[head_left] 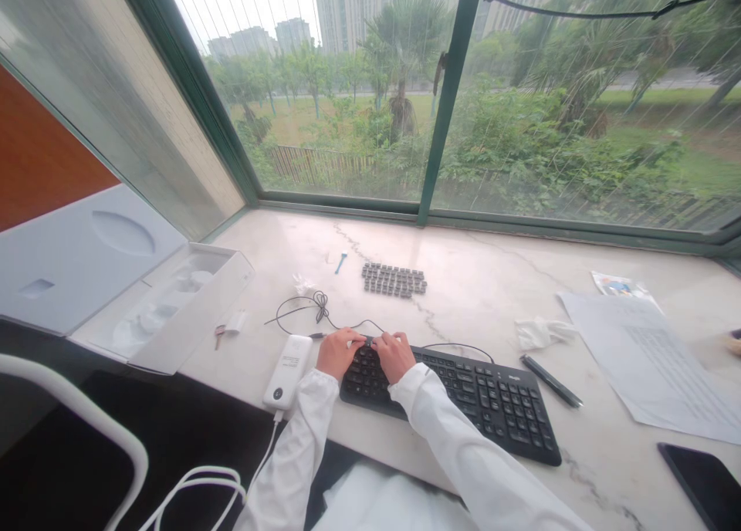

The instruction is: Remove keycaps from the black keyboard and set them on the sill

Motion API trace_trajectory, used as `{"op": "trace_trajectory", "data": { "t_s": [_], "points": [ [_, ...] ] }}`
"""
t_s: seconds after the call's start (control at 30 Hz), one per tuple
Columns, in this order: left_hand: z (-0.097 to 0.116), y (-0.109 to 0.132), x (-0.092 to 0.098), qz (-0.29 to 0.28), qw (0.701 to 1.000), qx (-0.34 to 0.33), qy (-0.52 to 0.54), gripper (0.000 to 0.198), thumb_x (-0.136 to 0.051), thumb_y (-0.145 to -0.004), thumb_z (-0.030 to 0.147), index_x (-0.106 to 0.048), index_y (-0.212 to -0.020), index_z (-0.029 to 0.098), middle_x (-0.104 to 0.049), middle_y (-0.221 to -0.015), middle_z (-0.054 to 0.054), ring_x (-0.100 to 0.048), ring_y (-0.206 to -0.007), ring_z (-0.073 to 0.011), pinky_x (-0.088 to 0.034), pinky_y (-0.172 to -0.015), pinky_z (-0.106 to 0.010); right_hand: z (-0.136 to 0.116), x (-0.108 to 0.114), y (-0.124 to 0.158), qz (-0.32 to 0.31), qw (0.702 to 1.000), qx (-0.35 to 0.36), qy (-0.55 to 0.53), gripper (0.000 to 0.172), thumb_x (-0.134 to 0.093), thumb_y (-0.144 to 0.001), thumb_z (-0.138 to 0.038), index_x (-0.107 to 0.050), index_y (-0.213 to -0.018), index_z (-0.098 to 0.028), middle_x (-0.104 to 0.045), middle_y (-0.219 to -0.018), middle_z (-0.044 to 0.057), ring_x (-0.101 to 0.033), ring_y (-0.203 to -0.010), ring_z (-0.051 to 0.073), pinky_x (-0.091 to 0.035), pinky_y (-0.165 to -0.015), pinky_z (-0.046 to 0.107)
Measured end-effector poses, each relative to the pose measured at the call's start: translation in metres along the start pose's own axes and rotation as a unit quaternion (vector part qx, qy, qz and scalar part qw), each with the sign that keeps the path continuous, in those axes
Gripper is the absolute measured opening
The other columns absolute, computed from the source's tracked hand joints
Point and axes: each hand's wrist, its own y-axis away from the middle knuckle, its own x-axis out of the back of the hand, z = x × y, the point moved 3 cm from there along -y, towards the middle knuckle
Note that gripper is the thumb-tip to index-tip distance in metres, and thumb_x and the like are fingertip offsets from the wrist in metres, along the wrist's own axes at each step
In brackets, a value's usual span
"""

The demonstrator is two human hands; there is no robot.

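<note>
The left hand (337, 352) and right hand (395, 356) meet, fingers drawn close together, at the upper-left edge of the black keyboard (463, 384); whether they pinch anything cannot be told. Apply force squarely and evenly, steadying the keyboard on the counter (475, 303), clear of the small dark pieces (397, 279) beyond.

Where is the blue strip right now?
In the head view, the blue strip lies just left of centre, left of the rows of dark pieces and beyond the left hand.
</note>
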Motion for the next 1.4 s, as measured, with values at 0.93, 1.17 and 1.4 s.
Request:
{"op": "trace_trajectory", "data": {
  "t_s": [0.93, 1.17, 1.4],
  "points": [
    [0.001, 0.0, 0.001, -0.006, 1.0, 0.02, 0.016, 0.017, -0.059, -0.081, 0.024, -0.072, -0.089, 0.029, -0.07, -0.095, 0.002, -0.061, -0.075, -0.0117, -0.046, -0.071, -0.022, -0.018, 0.003, -0.001, -0.004, 0.999, -0.003, 0.048, 0.025, -0.04, -0.083, -0.001, -0.062, -0.082, -0.014, -0.061, -0.08, 0.007, -0.056, -0.074, 0.018, -0.026, -0.094, 0.037],
    [0.003, -0.002, 0.0, -0.016, 1.0, 0.018, 0.008, 0.018, -0.058, -0.081, 0.023, -0.073, -0.089, 0.028, -0.07, -0.094, 0.001, -0.06, -0.075, -0.012, -0.046, -0.072, -0.022, -0.02, 0.002, -0.006, -0.039, 0.997, 0.02, 0.057, 0.027, -0.042, -0.081, -0.001, -0.066, -0.084, -0.013, -0.062, -0.077, 0.007, -0.058, -0.072, 0.018, -0.02, -0.101, 0.038],
    [0.003, -0.004, -0.001, -0.015, 1.0, 0.006, -0.002, 0.017, -0.059, -0.08, 0.021, -0.073, -0.089, 0.028, -0.07, -0.093, 0.001, -0.061, -0.074, -0.0111, -0.045, -0.069, -0.021, -0.027, 0.008, -0.013, -0.065, 0.997, 0.014, 0.043, 0.03, -0.041, -0.081, -0.001, -0.069, -0.087, -0.013, -0.064, -0.078, 0.01, -0.059, -0.074, 0.017, -0.023, -0.096, 0.037]
  ]
}}
